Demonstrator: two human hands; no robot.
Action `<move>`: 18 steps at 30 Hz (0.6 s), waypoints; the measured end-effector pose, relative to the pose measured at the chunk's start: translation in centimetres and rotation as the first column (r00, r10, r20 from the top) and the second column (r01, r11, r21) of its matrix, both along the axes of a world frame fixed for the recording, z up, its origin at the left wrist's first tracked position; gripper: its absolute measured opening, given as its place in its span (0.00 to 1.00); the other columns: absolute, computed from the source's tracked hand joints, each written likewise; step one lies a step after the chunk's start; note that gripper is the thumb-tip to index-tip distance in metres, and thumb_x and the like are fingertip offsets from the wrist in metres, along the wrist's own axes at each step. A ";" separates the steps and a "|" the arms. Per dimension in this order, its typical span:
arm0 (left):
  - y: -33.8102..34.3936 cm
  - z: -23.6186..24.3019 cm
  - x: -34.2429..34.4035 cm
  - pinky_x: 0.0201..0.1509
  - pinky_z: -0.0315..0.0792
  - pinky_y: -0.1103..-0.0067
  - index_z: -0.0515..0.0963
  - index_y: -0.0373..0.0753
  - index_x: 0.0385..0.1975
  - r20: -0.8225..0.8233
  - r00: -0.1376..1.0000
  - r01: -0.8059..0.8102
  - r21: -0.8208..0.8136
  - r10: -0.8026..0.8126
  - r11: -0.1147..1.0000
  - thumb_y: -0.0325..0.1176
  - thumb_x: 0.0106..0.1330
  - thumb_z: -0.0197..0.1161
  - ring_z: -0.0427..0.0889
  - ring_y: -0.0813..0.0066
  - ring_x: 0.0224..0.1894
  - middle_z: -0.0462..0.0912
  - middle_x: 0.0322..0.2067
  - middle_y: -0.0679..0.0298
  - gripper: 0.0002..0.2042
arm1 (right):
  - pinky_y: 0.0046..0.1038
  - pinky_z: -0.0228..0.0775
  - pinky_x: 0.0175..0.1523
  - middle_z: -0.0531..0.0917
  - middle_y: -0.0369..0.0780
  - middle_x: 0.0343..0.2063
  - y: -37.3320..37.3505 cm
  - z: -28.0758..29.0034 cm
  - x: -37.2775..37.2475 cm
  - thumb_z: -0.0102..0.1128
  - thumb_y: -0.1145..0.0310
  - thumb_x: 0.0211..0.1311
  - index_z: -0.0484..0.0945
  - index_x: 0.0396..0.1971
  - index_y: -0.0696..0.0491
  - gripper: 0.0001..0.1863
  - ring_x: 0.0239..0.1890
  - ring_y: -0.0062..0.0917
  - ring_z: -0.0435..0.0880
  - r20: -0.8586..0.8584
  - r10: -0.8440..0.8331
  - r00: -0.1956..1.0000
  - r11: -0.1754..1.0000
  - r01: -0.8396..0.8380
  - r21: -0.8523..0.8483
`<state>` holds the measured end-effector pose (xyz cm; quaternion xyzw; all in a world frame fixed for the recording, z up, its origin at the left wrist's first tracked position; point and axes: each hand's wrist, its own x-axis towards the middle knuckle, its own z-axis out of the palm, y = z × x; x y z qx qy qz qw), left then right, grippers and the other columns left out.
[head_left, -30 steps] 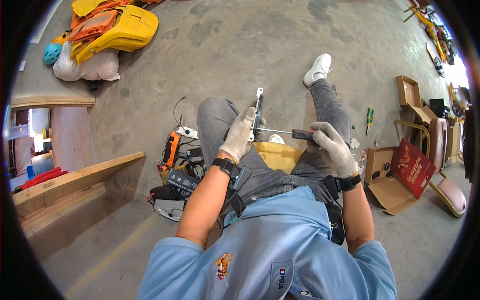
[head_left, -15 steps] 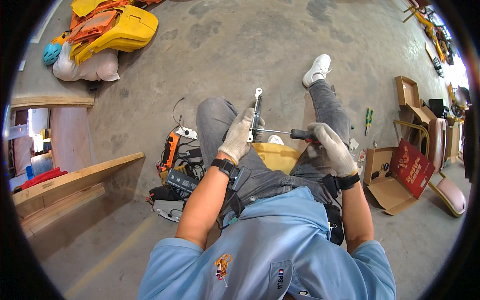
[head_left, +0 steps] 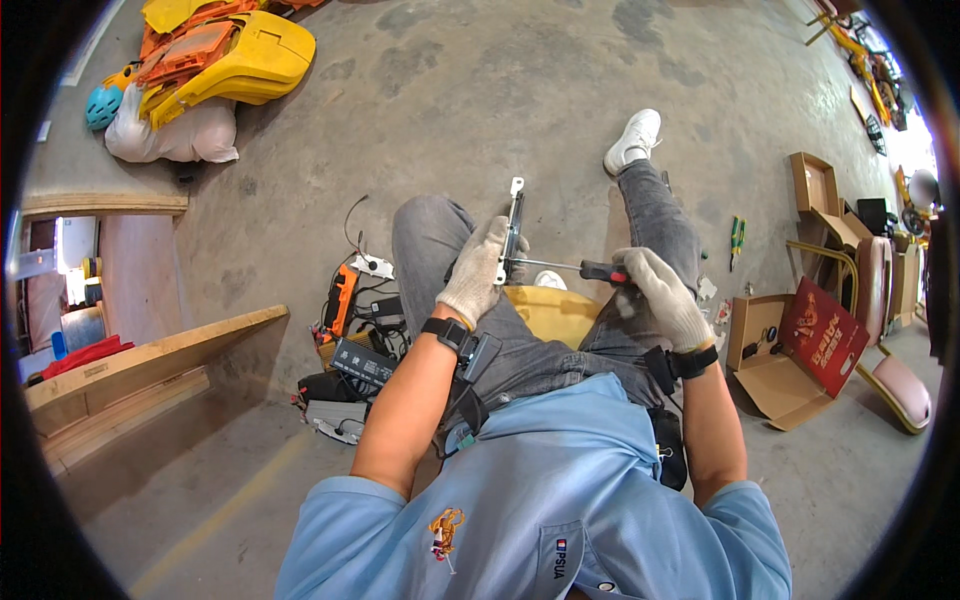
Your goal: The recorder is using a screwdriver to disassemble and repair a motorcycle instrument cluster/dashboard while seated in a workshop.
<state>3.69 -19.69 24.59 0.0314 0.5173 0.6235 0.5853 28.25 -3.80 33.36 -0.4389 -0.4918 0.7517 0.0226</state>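
Gloved in pale fabric, my left hand grips a narrow metal-cased device with a mounting tab at each end, held upright over my left thigh. My right hand, also gloved, is closed on a screwdriver with a black and red handle. Its long shaft lies level and points left, the tip meeting the device's right side near the left fingers. Whether the tip sits in a screw is too small to make out.
Left of my knee lie several electronic boxes, an orange-cased part and loose cables. Green-handled pliers rest on the floor at right, near an open cardboard box with a red panel. A wooden ledge juts in at left.
The screwdriver's handle has turned, showing more red, and my right fingers have shifted around its end. My left hand and the device stay in place.
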 end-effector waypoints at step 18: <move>0.3 0.0 0.3 0.30 0.77 0.82 0.77 0.41 0.49 -0.034 0.999 -0.018 -0.034 0.017 0.999 0.58 0.79 0.57 0.80 0.82 0.26 0.82 0.33 0.67 0.22 | 0.20 0.73 0.41 0.80 0.36 0.37 1.1 -0.2 0.4 0.56 0.58 0.80 0.76 0.60 0.60 0.22 0.34 0.15 0.78 0.094 0.092 0.991 0.995 -0.095 0.032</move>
